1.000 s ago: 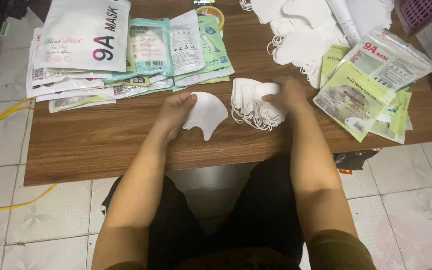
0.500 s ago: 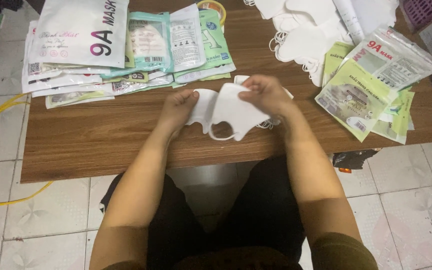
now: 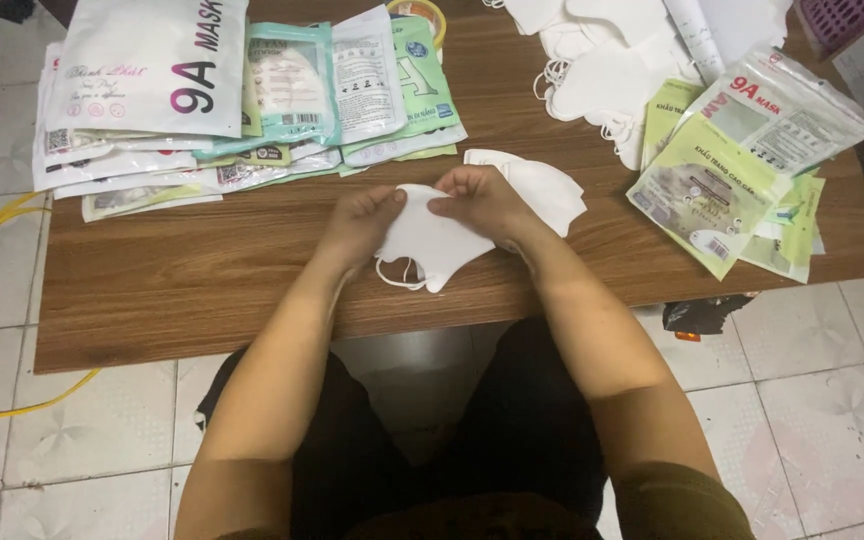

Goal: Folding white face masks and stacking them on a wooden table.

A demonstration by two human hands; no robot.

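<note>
Light over my worktop [image 3: 202,290] is even and moderate — no hard shadows, only a soft one beneath the near edge. The glossy packets [image 3: 752,150] at right carry faint glare. My forearms and lap are dimmer. Detail is slightly soft throughout — the frame's edges bend mildly outward.

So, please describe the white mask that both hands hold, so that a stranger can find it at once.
On the wooden table, look at its near edge, in the middle. There the left hand and right hand pinch one white mask. Unlike the loose masks piled at the far side, it is lifted, its ear loop hanging.
</note>
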